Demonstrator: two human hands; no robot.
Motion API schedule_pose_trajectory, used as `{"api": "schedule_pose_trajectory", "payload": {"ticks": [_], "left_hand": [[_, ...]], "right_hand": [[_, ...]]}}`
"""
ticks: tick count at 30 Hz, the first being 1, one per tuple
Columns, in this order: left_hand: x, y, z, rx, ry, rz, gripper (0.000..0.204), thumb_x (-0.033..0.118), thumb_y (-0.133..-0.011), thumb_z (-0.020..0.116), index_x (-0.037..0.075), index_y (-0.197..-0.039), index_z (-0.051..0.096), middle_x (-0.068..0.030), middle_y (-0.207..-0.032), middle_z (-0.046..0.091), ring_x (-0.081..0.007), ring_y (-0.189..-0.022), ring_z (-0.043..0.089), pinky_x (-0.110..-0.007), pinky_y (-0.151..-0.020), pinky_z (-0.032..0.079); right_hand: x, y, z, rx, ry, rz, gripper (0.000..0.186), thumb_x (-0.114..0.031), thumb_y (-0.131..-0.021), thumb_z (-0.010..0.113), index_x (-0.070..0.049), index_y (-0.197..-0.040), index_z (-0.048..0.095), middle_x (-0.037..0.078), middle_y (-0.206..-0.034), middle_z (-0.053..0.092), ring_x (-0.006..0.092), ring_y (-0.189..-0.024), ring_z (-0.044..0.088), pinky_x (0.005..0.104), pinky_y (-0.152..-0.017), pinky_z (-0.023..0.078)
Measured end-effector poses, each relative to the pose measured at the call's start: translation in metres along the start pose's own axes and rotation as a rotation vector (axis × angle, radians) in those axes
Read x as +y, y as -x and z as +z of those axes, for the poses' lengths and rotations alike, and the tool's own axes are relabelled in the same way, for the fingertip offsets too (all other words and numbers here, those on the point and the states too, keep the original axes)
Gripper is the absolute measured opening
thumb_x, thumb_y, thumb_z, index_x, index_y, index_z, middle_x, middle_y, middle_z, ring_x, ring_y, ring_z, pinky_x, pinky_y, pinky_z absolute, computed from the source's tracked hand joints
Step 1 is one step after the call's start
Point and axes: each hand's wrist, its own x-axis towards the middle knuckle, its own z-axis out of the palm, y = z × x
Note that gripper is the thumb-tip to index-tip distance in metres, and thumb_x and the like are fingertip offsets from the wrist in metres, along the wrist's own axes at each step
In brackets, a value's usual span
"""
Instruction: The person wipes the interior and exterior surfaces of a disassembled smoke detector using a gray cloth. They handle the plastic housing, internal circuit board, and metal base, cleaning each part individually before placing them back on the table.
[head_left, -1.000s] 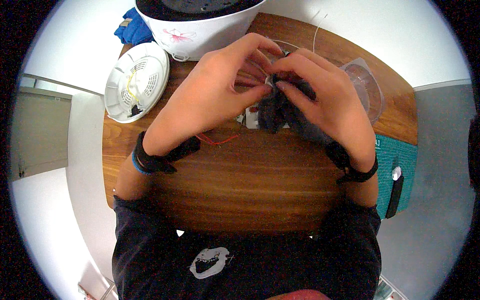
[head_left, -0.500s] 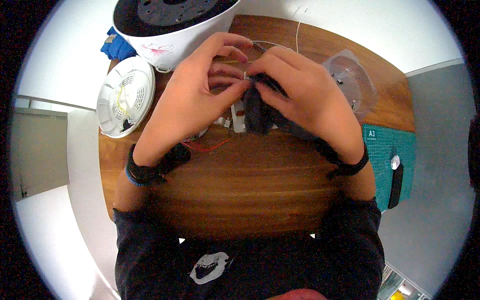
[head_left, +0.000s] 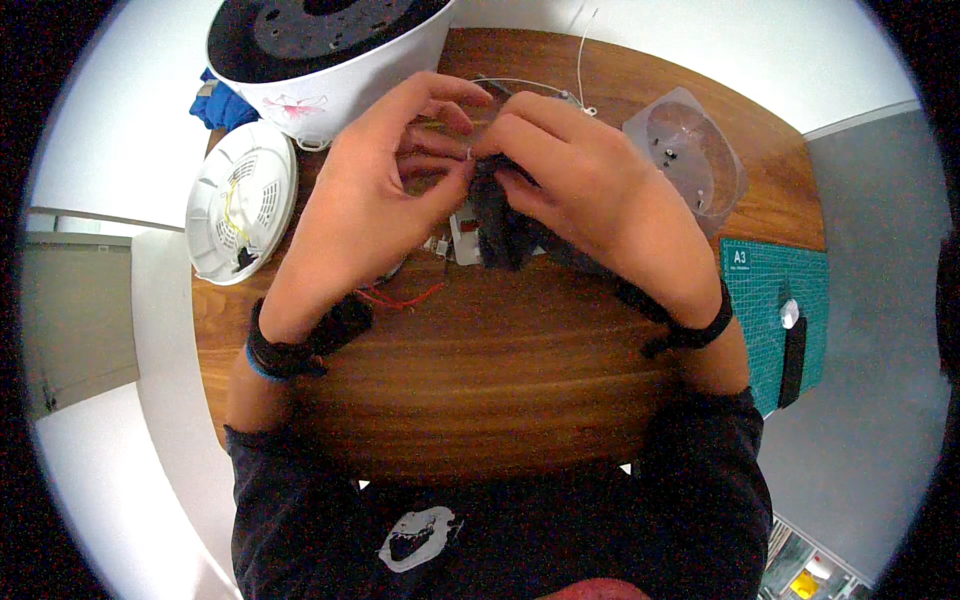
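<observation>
Centrally, the left hand [head_left: 378, 165] pinches a small pale part [head_left: 469, 154] over a dark grey bundle [head_left: 505, 240]; the right hand [head_left: 595, 185] meets it opposite, presumably for steadiness, though blur hides what that hand clamps. A clear plastic tray [head_left: 715, 150] beside the right hand confines small dark pieces [head_left: 671, 154].

The bundle [head_left: 503, 238] is dark grey, the wires [head_left: 408, 303] red, the mat [head_left: 755, 325] gridded green, the tub [head_left: 355, 92] white (pink-flowered).

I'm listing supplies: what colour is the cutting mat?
The cutting mat is teal with pale gridlines; head view.
</observation>
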Motion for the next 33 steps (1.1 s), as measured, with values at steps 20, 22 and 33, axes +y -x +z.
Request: {"api": "schedule_pose_trajectory", "payload": {"ticks": [20,22,33], "left_hand": [[-0.021,-0.008,-0.02,-0.22,-0.336,0.065,0.025,-0.007,-0.095,0.068,0.003,-0.116,0.079,-0.0125,-0.12,0.073,-0.0267,-0.106,0.076,-0.034,-0.096,0.061],[-0.025,-0.009,-0.019,-0.256,-0.371,0.071,0.025,-0.005,-0.095,0.07,0.003,-0.116,0.079,-0.0141,-0.121,0.073,-0.0294,-0.106,0.076,-0.036,-0.095,0.062],[-0.055,-0.002,-0.008,-0.328,-0.562,0.095,0.032,0.018,-0.099,0.076,0.005,-0.128,0.075,-0.0214,-0.137,0.067,-0.0411,-0.125,0.067,-0.047,-0.108,0.055]], "right_hand": [[0.013,0.013,-0.056,-0.067,0.243,0.225,0.014,-0.006,-0.1,0.06,-0.003,-0.113,0.064,0.02,-0.109,0.065,0.0454,-0.107,0.068,0.0537,-0.089,0.057],[0.01,0.012,-0.057,-0.008,0.191,0.301,0.012,-0.008,-0.105,0.056,-0.004,-0.115,0.062,0.022,-0.111,0.067,0.0475,-0.107,0.068,0.055,-0.087,0.056],[-0.008,0.004,-0.047,-0.181,0.168,0.489,0.039,-0.029,-0.104,0.071,-0.006,-0.131,0.054,0.024,-0.115,0.069,0.0495,-0.107,0.07,0.0567,-0.091,0.056]]}}
